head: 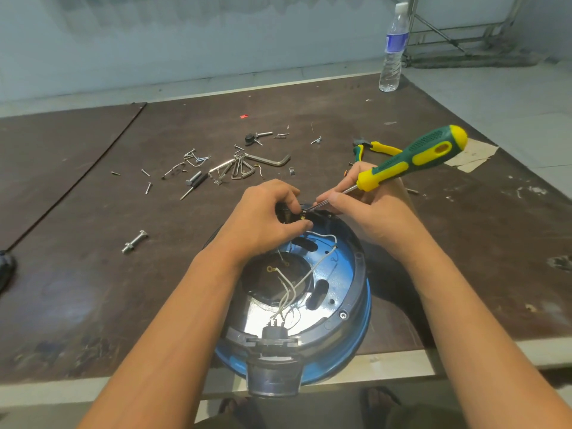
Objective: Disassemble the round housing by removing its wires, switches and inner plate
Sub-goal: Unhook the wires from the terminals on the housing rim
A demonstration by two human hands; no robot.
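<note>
The round blue housing [349, 305] lies open side up at the table's near edge, its dark handle toward me. White wires [309, 270] run across its shiny inner plate [334, 292] to a black connector [274, 331] at the near rim. At the far rim my left hand [263, 221] pinches a small black switch part [283, 212]. My right hand [368, 209] grips a green and yellow screwdriver [414, 157] by its shaft, with the tip set against that same part. The tip itself is hidden between my fingers.
Loose screws, hex keys [244, 167] and a small driver bit [193, 182] are scattered beyond the housing. A bolt with nut [134, 241] lies to the left. Yellow-handled pliers [376, 148] sit at the right, a water bottle [393, 48] at the far corner.
</note>
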